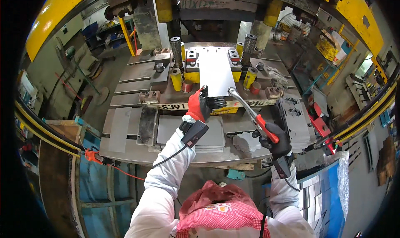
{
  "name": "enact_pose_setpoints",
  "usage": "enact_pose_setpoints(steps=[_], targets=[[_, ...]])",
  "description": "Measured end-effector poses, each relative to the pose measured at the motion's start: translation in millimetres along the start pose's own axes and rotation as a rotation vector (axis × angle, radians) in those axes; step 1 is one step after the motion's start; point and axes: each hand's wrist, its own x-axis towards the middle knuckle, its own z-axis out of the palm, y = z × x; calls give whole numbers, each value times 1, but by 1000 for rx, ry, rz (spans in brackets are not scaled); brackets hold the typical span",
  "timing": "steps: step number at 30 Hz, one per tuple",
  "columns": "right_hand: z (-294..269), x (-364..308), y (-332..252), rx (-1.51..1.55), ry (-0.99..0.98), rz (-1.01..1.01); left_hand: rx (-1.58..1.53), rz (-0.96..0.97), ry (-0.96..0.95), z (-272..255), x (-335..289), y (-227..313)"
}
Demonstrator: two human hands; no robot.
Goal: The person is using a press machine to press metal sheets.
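Note:
A bright, flat metal sheet (216,73) reaches from the press die (192,76) toward me. My left hand (200,105), in a red and black glove, is closed on its near left corner, thumb at the edge and dark fingertips just below. In a black glove, my right hand (276,143) grips long metal pliers (248,109) by their red handles. The rounded head of the pliers meets the sheet's near right corner. Glare washes out the sheet's surface, and how the jaws bite is too small to tell.
Grey sheets (210,131) are stacked on the press bed before me, with cut plates (293,123) piled at right. Guide posts (176,50) and yellow blocks (250,78) flank the die. An orange-red device (93,156) with a red cable hangs at the bed's left edge.

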Motion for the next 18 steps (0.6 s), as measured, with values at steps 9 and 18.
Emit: enact_pose_setpoints(steps=[9,18], targets=[[-1,0,-3,-25,18,-6,-188,-101,17,15,-3,15],[-5,1,-4,-26,-17,6,-43,-60,94,13,4,0]])
